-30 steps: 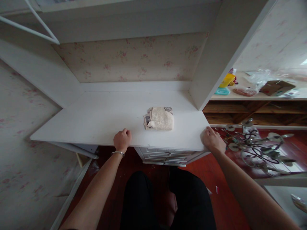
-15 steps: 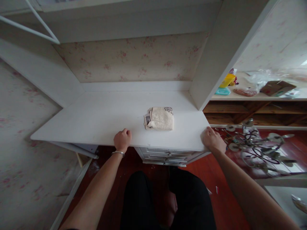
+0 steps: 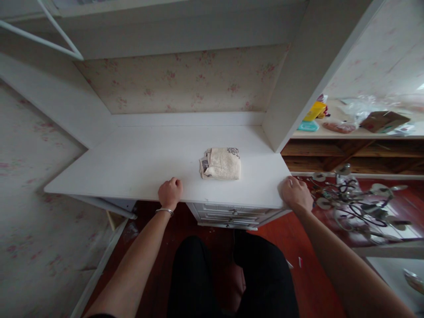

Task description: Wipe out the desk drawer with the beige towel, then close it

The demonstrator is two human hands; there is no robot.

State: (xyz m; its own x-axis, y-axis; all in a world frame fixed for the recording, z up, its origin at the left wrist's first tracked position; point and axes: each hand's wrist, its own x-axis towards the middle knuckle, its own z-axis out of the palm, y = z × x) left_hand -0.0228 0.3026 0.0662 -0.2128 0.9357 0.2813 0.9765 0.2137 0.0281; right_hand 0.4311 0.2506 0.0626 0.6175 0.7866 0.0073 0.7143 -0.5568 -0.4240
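Note:
My left hand (image 3: 170,193), with a bangle at the wrist, is curled into a fist on the front edge of the white desk (image 3: 139,163). Nothing shows in its fingers. At the desk's right front corner rests my right hand (image 3: 294,192), also closed in a fist with no object visible in it. Between the two hands, farther in on the desktop, lies a folded cream towel (image 3: 222,164) with a dark pattern at its upper right corner. Neither hand touches the towel.
Drawers (image 3: 228,216) sit below the desk's front edge. A chandelier (image 3: 361,203) lies on the red floor at right. Behind it, a low shelf (image 3: 331,150) bears a cardboard box (image 3: 384,120), plastic bags and a yellow container (image 3: 314,111). An upright panel (image 3: 298,88) borders the desk.

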